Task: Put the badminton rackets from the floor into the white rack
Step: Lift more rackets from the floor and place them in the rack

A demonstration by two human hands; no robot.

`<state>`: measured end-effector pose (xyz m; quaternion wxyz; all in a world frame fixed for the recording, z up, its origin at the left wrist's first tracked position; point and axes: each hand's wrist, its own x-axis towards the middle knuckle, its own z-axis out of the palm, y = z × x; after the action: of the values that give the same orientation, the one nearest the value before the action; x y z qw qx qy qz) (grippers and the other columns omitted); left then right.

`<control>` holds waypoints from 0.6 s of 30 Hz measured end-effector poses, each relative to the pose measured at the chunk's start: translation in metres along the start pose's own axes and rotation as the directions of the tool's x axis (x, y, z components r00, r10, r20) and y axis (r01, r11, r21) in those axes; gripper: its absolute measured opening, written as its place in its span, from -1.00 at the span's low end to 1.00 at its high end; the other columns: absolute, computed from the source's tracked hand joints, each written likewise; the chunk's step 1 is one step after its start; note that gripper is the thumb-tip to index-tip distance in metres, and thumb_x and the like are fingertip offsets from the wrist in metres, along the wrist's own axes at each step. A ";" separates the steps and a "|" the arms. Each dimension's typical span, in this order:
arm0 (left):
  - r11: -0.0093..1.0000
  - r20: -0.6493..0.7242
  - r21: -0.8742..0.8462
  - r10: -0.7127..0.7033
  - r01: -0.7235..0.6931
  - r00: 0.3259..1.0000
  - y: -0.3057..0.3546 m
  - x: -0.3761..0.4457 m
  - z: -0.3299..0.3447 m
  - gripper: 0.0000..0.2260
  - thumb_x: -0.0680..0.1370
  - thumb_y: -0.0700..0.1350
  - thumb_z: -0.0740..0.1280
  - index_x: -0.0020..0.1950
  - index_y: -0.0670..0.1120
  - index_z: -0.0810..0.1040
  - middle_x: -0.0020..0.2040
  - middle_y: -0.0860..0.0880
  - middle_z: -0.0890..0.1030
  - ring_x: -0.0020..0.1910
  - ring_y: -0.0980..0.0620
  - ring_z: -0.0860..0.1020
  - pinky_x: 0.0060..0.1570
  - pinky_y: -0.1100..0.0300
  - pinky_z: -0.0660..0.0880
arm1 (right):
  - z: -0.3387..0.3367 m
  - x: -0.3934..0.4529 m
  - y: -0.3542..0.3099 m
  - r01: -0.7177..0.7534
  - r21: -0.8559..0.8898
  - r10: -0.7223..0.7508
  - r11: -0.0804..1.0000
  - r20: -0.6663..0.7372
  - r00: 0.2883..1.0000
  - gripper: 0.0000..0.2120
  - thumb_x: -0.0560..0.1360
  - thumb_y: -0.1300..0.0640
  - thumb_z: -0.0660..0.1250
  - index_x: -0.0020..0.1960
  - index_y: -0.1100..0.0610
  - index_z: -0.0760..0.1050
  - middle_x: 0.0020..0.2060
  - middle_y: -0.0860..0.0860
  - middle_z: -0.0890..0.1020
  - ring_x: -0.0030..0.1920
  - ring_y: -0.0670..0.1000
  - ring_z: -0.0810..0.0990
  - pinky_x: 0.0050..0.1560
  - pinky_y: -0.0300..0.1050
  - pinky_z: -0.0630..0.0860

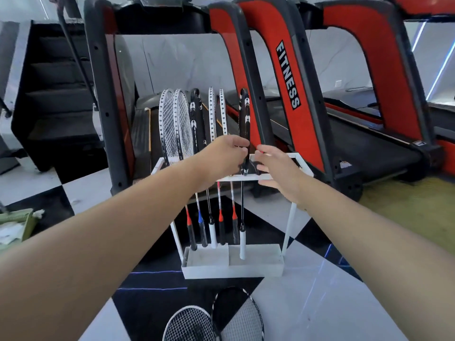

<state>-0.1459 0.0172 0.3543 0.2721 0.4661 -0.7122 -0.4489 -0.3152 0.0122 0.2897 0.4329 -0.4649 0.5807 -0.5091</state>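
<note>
A white rack [285, 177] stands on the checkered floor in front of the treadmills. Several rackets [183, 124] stand upright in it, handles down in the base tray [258, 267]. My left hand [226, 158] pinches the lower frame of a black racket [244, 112] at the rack's top bar; its white handle hangs just above the tray. My right hand [278, 168] rests on the top bar beside that racket, fingers touching the frame. Two more rackets [189, 323] [242, 318] lie on the floor at the bottom edge, heads only showing.
Red and black treadmills [288, 77] stand directly behind the rack. A dark staircase [56, 94] rises at the left. A green box with paper [14, 225] sits on the floor at the far left. A yellow-green mat [406, 212] covers the floor at the right.
</note>
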 end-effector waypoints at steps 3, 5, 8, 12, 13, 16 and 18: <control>0.996 0.075 -0.058 -0.066 0.070 0.995 -0.029 -0.024 0.004 -0.76 0.74 -0.19 0.22 0.38 -0.10 0.54 0.21 -0.08 0.66 0.20 -0.02 0.65 0.19 0.10 0.62 | -0.010 -0.022 0.026 -0.037 -0.026 0.036 0.999 -0.025 0.999 -0.85 0.63 0.02 0.29 0.18 -0.07 0.54 0.19 -0.03 0.60 0.19 0.01 0.61 0.18 0.05 0.63; 0.988 0.094 -0.092 -0.112 0.121 0.989 -0.061 -0.034 0.008 -0.80 0.73 -0.16 0.24 0.31 -0.10 0.58 0.16 -0.09 0.72 0.14 -0.02 0.71 0.13 0.05 0.67 | -0.016 -0.034 0.051 -0.087 -0.030 0.086 0.996 -0.029 0.996 -0.91 0.64 0.03 0.30 0.12 -0.05 0.55 0.07 -0.03 0.66 0.09 0.01 0.66 0.13 0.01 0.63; 0.977 0.096 -0.060 -0.198 0.204 0.976 -0.120 -0.043 0.018 -0.84 0.72 -0.13 0.28 0.25 -0.08 0.61 0.07 -0.07 0.76 0.03 0.01 0.74 0.04 0.05 0.69 | -0.017 -0.052 0.104 -0.173 -0.061 0.172 0.983 -0.028 0.985 -0.87 0.65 0.01 0.30 0.13 0.01 0.57 -0.01 -0.02 0.71 -0.01 0.00 0.71 0.02 -0.06 0.62; 0.937 0.076 -0.060 -0.340 0.344 0.937 -0.203 -0.050 0.033 -0.86 0.69 -0.12 0.31 0.21 -0.08 0.62 0.05 -0.09 0.76 -0.05 0.00 0.73 -0.07 0.08 0.67 | -0.007 -0.070 0.182 -0.314 -0.108 0.312 0.943 -0.032 0.949 -0.92 0.65 0.03 0.31 0.06 0.00 0.55 -0.01 0.02 0.70 -0.07 0.01 0.68 -0.03 -0.07 0.59; 0.923 0.068 -0.056 -0.377 0.381 0.924 -0.223 -0.052 0.036 -0.86 0.69 -0.12 0.31 0.19 -0.08 0.62 0.03 -0.08 0.76 -0.08 0.01 0.73 -0.11 0.10 0.66 | -0.002 -0.074 0.203 -0.352 -0.123 0.351 0.928 -0.032 0.936 -0.93 0.65 0.04 0.31 0.05 0.01 0.55 -0.01 0.02 0.70 -0.07 0.02 0.68 -0.04 -0.07 0.59; 0.882 0.058 -0.060 -0.464 0.467 0.884 -0.275 -0.055 0.041 -0.88 0.69 -0.12 0.31 0.16 -0.07 0.62 0.00 -0.08 0.75 -0.13 0.02 0.71 -0.09 0.09 0.64 | 0.009 -0.086 0.264 -0.453 -0.173 0.456 0.875 -0.022 0.890 -0.91 0.65 0.05 0.31 0.06 0.04 0.56 -0.03 0.04 0.69 -0.09 0.04 0.67 -0.02 -0.04 0.58; 0.857 0.046 -0.072 -0.508 0.510 0.860 -0.303 -0.056 0.042 -0.89 0.69 -0.12 0.29 0.15 -0.06 0.61 0.00 -0.08 0.74 -0.12 0.00 0.70 -0.10 0.11 0.64 | 0.018 -0.097 0.302 -0.519 -0.213 0.530 0.828 -0.009 0.848 -0.90 0.65 0.06 0.30 0.06 0.06 0.55 -0.06 0.04 0.69 -0.10 0.05 0.66 -0.01 -0.03 0.55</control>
<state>-0.0291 0.0345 0.0667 0.1535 0.6204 -0.5484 -0.5393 -0.3093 0.1188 -0.0096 0.5196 -0.3429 0.7247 -0.2956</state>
